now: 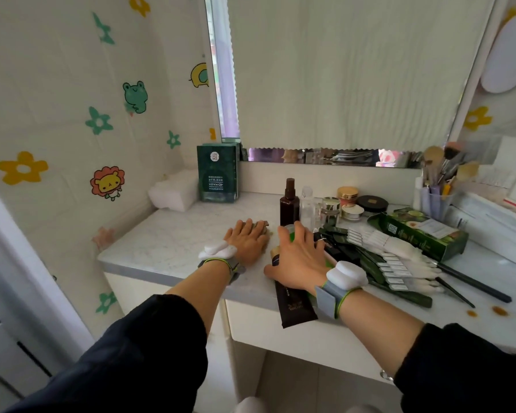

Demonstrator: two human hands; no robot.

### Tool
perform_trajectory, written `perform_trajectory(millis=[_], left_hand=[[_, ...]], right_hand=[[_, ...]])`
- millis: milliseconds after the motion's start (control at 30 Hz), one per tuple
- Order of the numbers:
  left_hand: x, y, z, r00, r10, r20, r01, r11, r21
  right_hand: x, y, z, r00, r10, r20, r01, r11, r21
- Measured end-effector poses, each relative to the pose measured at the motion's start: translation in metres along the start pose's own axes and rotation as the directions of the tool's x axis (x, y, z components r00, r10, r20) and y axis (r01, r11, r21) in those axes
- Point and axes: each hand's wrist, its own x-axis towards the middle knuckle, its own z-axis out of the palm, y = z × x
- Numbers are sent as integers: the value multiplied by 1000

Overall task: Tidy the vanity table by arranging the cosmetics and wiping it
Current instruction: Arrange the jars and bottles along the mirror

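My left hand [246, 242] lies flat on the white marble vanity top [167, 242], pressing on a small greenish-brown cloth [266, 227] that shows only past the fingertips. My right hand [298, 254] is spread over the left end of a pile of cosmetics, thumb and forefinger around a green container [291, 232]. A dark brown tube [295, 305] lies under that palm and overhangs the front edge. Behind stand a brown spray bottle [289, 204], a clear bottle [307, 207] and several jars [347, 193].
A green mask box [218, 174] and a white pack [173, 195] stand at the back left. To the right lie white sachets [399, 257], a green carton [423, 231], black pencils [474, 281] and a brush cup [435, 198]. Brown stains [499, 310] mark the front right.
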Motion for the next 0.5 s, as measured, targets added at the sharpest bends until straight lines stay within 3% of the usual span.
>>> perform_trajectory(millis=[167,267,400,500], left_hand=[[6,-1,-2,976,209,66,-215,971,104],[-5,-7,-4,961,268,67,-275,953,126],[-17,-29,-4,998,56,26,-54,997,-48],[-23,-33,-4,996,-83,14,84,994,-74]], right_hand=[[-1,-2,1,1000,1,-12,-1,1000,-3],[-1,-3,1,1000,-4,-13,4,1000,7],[-2,-2,-1,1000,4,-7,-4,1000,17],[-4,0,-1,1000,8,-16,-8,1000,19]])
